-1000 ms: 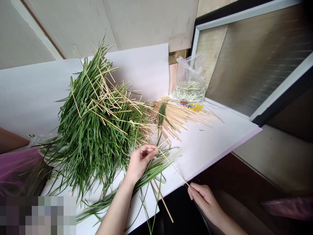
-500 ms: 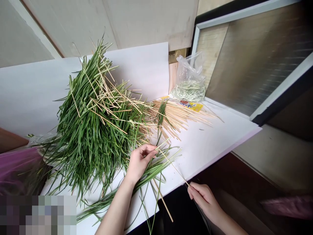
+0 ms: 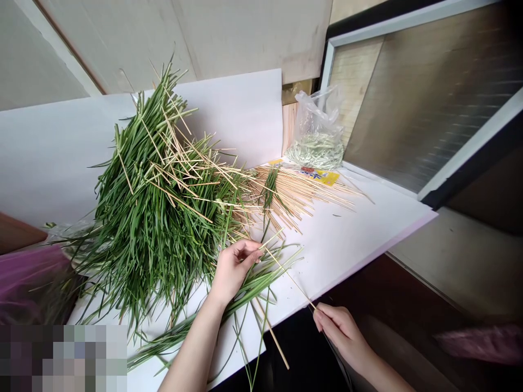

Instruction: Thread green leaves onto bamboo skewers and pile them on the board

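Observation:
My left hand (image 3: 235, 269) is closed in a pinch on a green stalk, whose pale end sticks out past the fingertips. In my right hand (image 3: 337, 326), beyond the table's front edge, is a thin wooden skewer (image 3: 293, 280). The skewer slants up and left, and its far end meets the stalk at my left fingertips. Loose green stalks (image 3: 261, 286) lie under my left hand. A large heap of green stalks (image 3: 159, 228) rises to the left, with several skewers lying across it.
Many skewers (image 3: 302, 190) are spread behind my hands, beside a clear plastic bag (image 3: 316, 141) with pale contents. A thicker stick (image 3: 273, 337) juts over the front edge of the white table (image 3: 368, 228). Purple plastic (image 3: 32, 277) lies far left.

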`<state>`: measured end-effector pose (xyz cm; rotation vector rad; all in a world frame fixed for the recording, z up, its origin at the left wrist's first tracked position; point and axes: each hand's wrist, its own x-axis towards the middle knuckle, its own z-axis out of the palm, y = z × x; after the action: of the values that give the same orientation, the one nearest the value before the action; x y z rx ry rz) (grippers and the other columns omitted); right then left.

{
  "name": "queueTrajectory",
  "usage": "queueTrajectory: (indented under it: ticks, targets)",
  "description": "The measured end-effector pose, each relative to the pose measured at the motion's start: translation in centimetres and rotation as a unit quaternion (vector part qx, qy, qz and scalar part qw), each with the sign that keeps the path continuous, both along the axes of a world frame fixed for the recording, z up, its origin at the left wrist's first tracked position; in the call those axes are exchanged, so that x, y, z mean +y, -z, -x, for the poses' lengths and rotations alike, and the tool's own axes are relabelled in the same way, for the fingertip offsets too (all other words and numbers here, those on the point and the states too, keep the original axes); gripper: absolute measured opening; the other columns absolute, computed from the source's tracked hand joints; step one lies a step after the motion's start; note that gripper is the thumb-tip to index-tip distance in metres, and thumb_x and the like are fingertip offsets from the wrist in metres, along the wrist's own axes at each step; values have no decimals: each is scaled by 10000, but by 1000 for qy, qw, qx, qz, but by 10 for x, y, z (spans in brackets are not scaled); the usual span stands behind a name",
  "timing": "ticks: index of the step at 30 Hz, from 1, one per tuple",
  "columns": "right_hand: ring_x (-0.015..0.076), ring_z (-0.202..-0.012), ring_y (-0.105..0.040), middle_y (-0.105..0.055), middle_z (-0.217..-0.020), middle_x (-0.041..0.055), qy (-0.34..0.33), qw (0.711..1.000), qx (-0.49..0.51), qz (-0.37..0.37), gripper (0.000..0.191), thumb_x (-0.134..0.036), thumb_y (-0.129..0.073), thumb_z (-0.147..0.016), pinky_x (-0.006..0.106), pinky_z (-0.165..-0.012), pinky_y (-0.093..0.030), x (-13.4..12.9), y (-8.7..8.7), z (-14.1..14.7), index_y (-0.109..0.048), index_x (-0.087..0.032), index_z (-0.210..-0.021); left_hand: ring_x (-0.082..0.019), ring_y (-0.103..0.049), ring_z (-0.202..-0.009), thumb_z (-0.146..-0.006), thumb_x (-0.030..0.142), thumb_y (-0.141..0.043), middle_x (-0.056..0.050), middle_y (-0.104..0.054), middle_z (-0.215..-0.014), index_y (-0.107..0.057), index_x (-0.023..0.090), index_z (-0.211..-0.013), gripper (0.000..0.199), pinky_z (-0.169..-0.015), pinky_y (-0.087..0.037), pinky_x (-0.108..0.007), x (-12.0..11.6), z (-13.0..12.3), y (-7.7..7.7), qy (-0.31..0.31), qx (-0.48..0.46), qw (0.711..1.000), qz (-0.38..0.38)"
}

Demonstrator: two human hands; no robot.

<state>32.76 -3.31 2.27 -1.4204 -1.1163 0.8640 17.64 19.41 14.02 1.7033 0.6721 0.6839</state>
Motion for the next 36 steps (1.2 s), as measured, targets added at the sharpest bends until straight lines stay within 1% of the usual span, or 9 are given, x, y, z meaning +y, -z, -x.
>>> queueTrajectory:
  ticks: [9, 16, 18, 23, 25, 29, 31, 33, 36]
  targets:
    - [130, -497, -274, -306, -576, -57, 2, 1000, 1, -8, 506, -494, -400, -1079, 280, -493, -202, 0, 0, 1, -423, -212, -659, -163, -642, -705, -791, 360, -773, -66, -744, -831, -765, 146, -847, 222, -690, -512, -271, -2, -1, -2, -17, 20, 1000, -14]
    - [129, -490, -300, -326, -573, -51, 7, 1000, -7, -17, 530, -532, -400, -1073, 277, -480, -204, 1, -5, 2, -430, -211, -652, -169, -638, -698, -799, 374, -757, -66, -746, -830, -756, 159, -807, 215, -677, -508, -273, -4, -1, -2, -13, 31, 999, -33]
    - [127, -483, -289, -314, -566, -54, 7, 1000, -6, -16, 531, -534, -397, -1074, 277, -475, -199, 1, -5, 2, -433, -212, -654, -173, -649, -703, -813, 366, -742, -63, -751, -830, -754, 163, -805, 203, -683, -512, -275, -6, -2, -1, 0, 38, 998, -44]
    - [129, -486, -285, -312, -571, -55, 11, 1000, -2, -16, 526, -531, -396, -1075, 274, -474, -194, 0, -3, 2, -439, -211, -659, -186, -674, -727, -852, 316, -712, -54, -769, -819, -765, 173, -820, 156, -664, -494, -268, -13, -6, 1, 77, 106, 987, -93]
    - [130, -494, -289, -317, -575, -54, 12, 1000, -2, -19, 516, -517, -406, -1075, 274, -479, -198, 1, -3, 2, -439, -211, -661, -192, -681, -756, -877, 311, -691, -57, -776, -858, -775, 180, -862, 156, -669, -486, -271, -12, -5, -1, 91, 119, 982, -116]
    - [133, -503, -305, -333, -583, -50, 14, 999, -3, -32, 495, -469, -411, -1082, 279, -496, -214, 0, -5, 1, -437, -209, -662, -212, -700, -881, -933, 329, -625, -72, -778, -962, -785, 193, -941, 210, -795, -506, -297, -6, 1, -12, 127, 101, 978, -129]
    - [132, -502, -312, -334, -581, -49, 11, 999, -6, -48, 488, -445, -412, -1085, 282, -504, -223, -1, -5, 0, -433, -208, -658, -210, -701, -894, -961, 345, -578, -71, -776, -977, -778, 195, -953, 250, -813, -504, -295, -2, 4, -15, 115, 102, 980, -129]
    - [131, -497, -316, -332, -578, -49, 8, 998, -11, -68, 485, -429, -413, -1086, 284, -507, -230, -2, -6, 0, -429, -207, -655, -189, -683, -804, -961, 354, -578, -56, -773, -977, -769, 204, -954, 243, -738, -487, -277, 2, 5, -14, 93, 132, 974, -159]
    - [129, -487, -317, -330, -571, -49, 3, 996, -15, -89, 484, -418, -415, -1086, 285, -503, -233, -3, -7, 0, -421, -207, -650, -171, -617, -687, -887, 342, -689, -25, -752, -877, -763, 227, -885, 136, -653, -429, -266, 6, 7, -9, 91, 191, 945, -248]
